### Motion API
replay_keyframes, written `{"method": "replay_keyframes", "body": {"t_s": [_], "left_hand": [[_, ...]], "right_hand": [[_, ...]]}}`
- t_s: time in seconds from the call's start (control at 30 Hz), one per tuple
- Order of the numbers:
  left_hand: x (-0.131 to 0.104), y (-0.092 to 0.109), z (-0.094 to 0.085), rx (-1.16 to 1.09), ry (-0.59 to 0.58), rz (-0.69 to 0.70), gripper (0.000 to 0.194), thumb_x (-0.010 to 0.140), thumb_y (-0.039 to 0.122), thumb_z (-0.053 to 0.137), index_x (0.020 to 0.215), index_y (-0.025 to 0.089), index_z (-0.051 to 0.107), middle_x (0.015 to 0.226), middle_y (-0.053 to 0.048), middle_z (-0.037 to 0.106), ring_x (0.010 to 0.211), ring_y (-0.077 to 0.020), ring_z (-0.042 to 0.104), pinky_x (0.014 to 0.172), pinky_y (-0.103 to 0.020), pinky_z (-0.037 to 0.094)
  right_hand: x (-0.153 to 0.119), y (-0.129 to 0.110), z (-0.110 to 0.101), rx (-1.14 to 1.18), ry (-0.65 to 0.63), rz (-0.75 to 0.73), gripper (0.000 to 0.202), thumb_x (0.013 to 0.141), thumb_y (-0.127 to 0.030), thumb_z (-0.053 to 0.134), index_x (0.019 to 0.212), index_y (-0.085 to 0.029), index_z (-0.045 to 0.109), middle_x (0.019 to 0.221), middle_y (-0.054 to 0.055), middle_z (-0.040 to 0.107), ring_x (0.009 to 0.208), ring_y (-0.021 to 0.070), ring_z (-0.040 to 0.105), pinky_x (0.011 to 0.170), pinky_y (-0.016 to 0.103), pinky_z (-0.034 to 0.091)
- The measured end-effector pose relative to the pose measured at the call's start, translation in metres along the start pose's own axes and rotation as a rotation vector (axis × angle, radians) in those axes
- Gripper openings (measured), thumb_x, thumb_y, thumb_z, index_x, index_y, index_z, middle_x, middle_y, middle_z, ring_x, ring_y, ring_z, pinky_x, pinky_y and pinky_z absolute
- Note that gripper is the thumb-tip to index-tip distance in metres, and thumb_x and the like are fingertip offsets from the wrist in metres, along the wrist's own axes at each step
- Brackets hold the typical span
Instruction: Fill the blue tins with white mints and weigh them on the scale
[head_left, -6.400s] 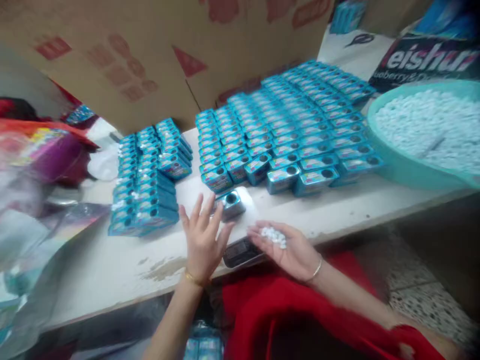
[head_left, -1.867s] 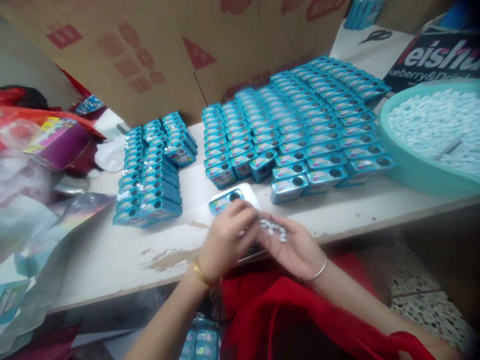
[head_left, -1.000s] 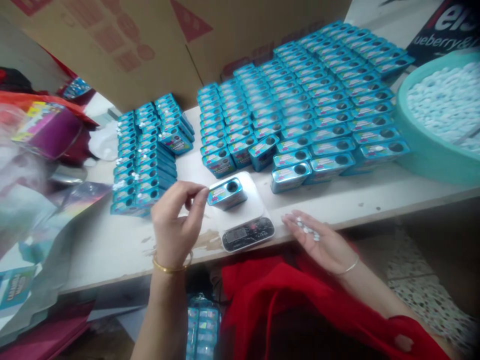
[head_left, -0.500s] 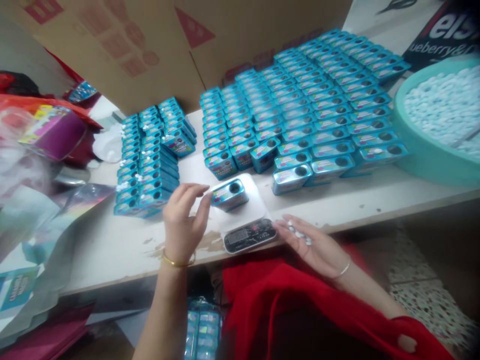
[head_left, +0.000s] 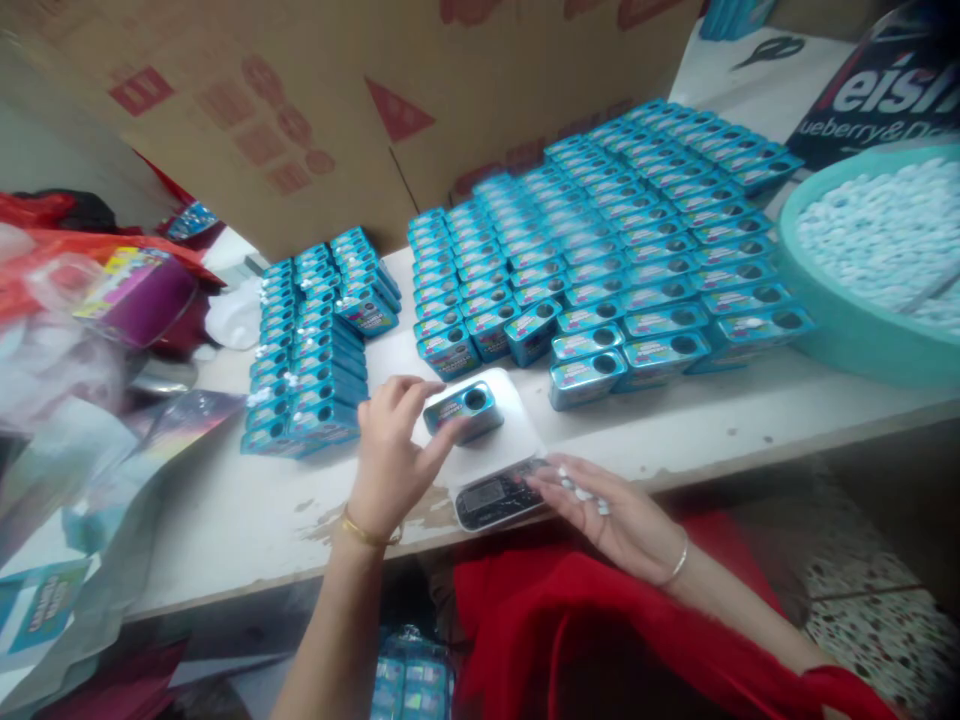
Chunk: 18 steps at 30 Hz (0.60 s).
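Observation:
On the white plate of a small kitchen scale [head_left: 517, 425] stands a blue tin [head_left: 454, 404] with a round dark hole in its top. My left hand [head_left: 391, 450] holds this tin, thumb along the near side and fingers at the far side. Several small white mints [head_left: 582, 492] lie in my right hand [head_left: 630, 525], which is turned palm up with its fingers slightly curled. Its fingertips reach over the right end of the scale's dark display panel [head_left: 487, 500]. The scale's reading is too blurred to make out.
Rows of blue tins [head_left: 630, 260] stand behind the scale, with a smaller group [head_left: 322, 350] at left, some with mints on top. A turquoise basin [head_left: 840, 340] full of mints is at right. A big cardboard box [head_left: 315, 90] stands behind; bags and wrappers [head_left: 112, 460] crowd the left.
My left hand has moved right and closed around the tin on the scale. My right hand, still holding the mints, has shifted slightly left over the display. The camera view has tilted a little.

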<state>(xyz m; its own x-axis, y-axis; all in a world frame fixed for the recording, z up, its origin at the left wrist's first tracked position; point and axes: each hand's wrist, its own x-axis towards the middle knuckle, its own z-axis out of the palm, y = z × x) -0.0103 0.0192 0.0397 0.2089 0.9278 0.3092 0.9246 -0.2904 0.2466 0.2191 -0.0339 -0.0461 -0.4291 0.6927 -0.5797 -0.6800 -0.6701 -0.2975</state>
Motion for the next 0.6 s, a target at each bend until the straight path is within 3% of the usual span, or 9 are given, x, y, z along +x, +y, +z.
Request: {"method": "replay_keyframes", "body": {"t_s": [0.1,0.2,0.4,0.53,0.6], "left_hand": [[0.0,-0.004,0.006,0.038,-0.085,0.012,0.051,0.079,0.052,0.063,0.118,0.02,0.053,0.111,-0.009,0.06,0.103,-0.0244,0.054,0.082,-0.036,0.034],[-0.001,0.001,0.007,0.03,-0.18,0.077,0.032,0.084,0.041,0.06,0.108,0.019,0.057,0.093,-0.004,0.063,0.087,-0.0201,0.056,0.076,-0.034,0.033],[-0.008,0.023,0.001,0.229,0.058,0.333,0.032,0.081,0.024,0.062,0.113,0.024,0.057,0.092,-0.006,0.063,0.079,-0.0218,0.048,0.075,-0.039,0.03],[-0.014,0.023,0.003,0.273,0.099,0.401,0.032,0.082,0.02,0.061,0.114,0.024,0.056,0.089,-0.005,0.063,0.076,-0.0201,0.048,0.072,-0.037,0.032],[-0.018,0.022,0.002,0.289,0.151,0.412,0.035,0.082,0.019,0.061,0.116,0.026,0.055,0.091,-0.005,0.063,0.078,-0.0198,0.05,0.075,-0.037,0.033]], "right_hand": [[0.003,0.002,0.005,0.013,-0.003,0.02,0.021,0.08,-0.012,0.065,0.101,-0.007,0.062,0.105,0.017,0.068,0.107,0.0248,0.063,0.087,0.026,0.056],[0.007,0.0,0.016,0.066,0.026,0.046,0.017,0.082,-0.015,0.064,0.096,-0.006,0.063,0.1,0.016,0.069,0.104,0.0248,0.064,0.086,0.026,0.056],[0.012,-0.011,0.053,0.158,0.042,-0.049,0.016,0.086,-0.014,0.056,0.098,-0.007,0.064,0.102,0.016,0.068,0.097,0.0215,0.067,0.084,0.029,0.057],[0.014,-0.011,0.068,0.217,0.086,-0.054,0.015,0.086,-0.009,0.053,0.095,-0.006,0.065,0.099,0.013,0.069,0.089,0.0164,0.068,0.083,0.026,0.057],[0.013,-0.008,0.071,0.211,0.049,-0.045,0.015,0.086,-0.009,0.053,0.094,-0.006,0.066,0.1,0.013,0.068,0.088,0.0158,0.068,0.084,0.027,0.057]]}}
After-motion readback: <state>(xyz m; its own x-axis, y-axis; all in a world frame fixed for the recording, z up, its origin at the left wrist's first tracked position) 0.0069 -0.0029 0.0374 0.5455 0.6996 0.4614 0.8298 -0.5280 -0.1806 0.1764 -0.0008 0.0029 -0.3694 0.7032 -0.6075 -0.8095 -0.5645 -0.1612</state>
